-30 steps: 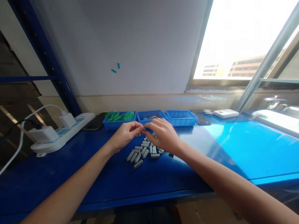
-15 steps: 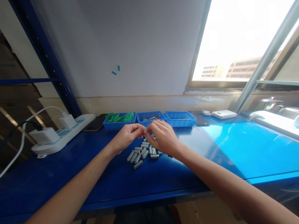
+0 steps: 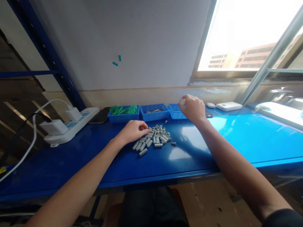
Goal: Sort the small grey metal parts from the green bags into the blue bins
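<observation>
My left hand is at the left side of a pile of metal parts, thumb and forefinger pinched together. Whatever lies between its fingertips is too small to make out. The pile holds hexagonal metal standoffs at the front and short screws behind them. Over the right blue bin is my right hand, its fingers bent round a small silvery metal part at the tips. This hand hides part of that bin.
A middle blue bin holds metal parts; the left blue bin holds green plastic pieces. One screw lies right of the pile, another behind it. A power strip, dark phone and white power bank are on the blue table.
My hands have parted. The right hand moved right and away from me to the right bin with a small metal part; the left came down to the pile. The camera view tilted down slightly.
</observation>
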Tool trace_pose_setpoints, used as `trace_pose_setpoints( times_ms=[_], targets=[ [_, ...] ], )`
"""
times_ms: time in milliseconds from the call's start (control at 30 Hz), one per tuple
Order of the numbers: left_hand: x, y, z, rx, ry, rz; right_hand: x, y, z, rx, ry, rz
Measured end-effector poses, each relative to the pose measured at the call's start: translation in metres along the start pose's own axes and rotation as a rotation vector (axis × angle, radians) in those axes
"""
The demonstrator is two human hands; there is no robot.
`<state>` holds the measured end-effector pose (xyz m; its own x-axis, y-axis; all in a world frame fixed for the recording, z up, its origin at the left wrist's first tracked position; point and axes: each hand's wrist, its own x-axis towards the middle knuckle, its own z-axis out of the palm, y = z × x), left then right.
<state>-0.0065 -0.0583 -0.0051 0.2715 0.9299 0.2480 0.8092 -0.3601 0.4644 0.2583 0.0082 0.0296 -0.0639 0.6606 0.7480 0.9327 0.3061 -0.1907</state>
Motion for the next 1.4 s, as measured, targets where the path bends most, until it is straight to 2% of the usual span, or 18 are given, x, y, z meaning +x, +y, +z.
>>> trace_pose_setpoints(
  times_ms=[67,133,200,300,367,433,600,700,767,833,900,967,1067,1167,1267,1400],
  targets=[
    [0.002,-0.002,0.002,0.039,-0.005,0.015,0.001,0.01,0.006,-0.076,-0.15,0.045],
    [0.003,-0.002,0.001,0.049,0.022,0.013,-0.004,0.002,0.008,0.001,-0.217,-0.003],
    [0.003,-0.002,-0.001,-0.008,0.077,-0.016,-0.015,-0.022,0.008,0.171,-0.22,-0.126],
    [0.001,0.0,-0.006,-0.253,0.139,-0.038,-0.032,-0.06,0.008,0.367,-0.224,-0.408],
    [0.0,0.003,-0.01,-0.415,0.115,-0.016,-0.042,-0.075,0.011,0.451,-0.225,-0.576],
    [-0.001,0.006,-0.012,-0.505,0.059,0.006,-0.048,-0.08,0.015,0.513,-0.22,-0.658],
    [-0.003,0.008,-0.01,-0.57,-0.026,0.014,-0.047,-0.076,0.013,0.536,-0.183,-0.662],
    [0.0,0.004,-0.006,-0.435,0.02,-0.011,-0.032,-0.066,0.002,0.485,-0.085,-0.631],
    [0.003,-0.001,-0.005,-0.239,0.074,-0.045,-0.018,-0.049,-0.004,0.42,0.036,-0.488],
    [0.009,-0.004,-0.004,-0.055,0.043,-0.06,-0.004,-0.024,-0.004,0.291,0.15,-0.224],
    [0.017,-0.007,-0.004,0.049,-0.055,-0.041,0.003,0.002,0.002,0.111,0.087,-0.032],
    [0.026,-0.008,-0.005,0.118,-0.116,0.004,0.004,0.018,0.009,0.012,-0.033,0.019],
    [0.037,-0.009,-0.006,0.166,-0.093,0.051,-0.004,0.011,0.016,0.07,-0.12,-0.033],
    [0.042,-0.011,-0.006,0.137,-0.09,0.061,-0.016,-0.022,0.021,0.192,-0.196,-0.207],
    [0.039,-0.016,-0.003,0.128,-0.135,0.118,-0.029,-0.052,0.026,0.256,-0.31,-0.387],
    [0.03,-0.02,0.004,0.209,-0.1,0.154,-0.04,-0.066,0.028,0.298,-0.407,-0.47]
  ],
)
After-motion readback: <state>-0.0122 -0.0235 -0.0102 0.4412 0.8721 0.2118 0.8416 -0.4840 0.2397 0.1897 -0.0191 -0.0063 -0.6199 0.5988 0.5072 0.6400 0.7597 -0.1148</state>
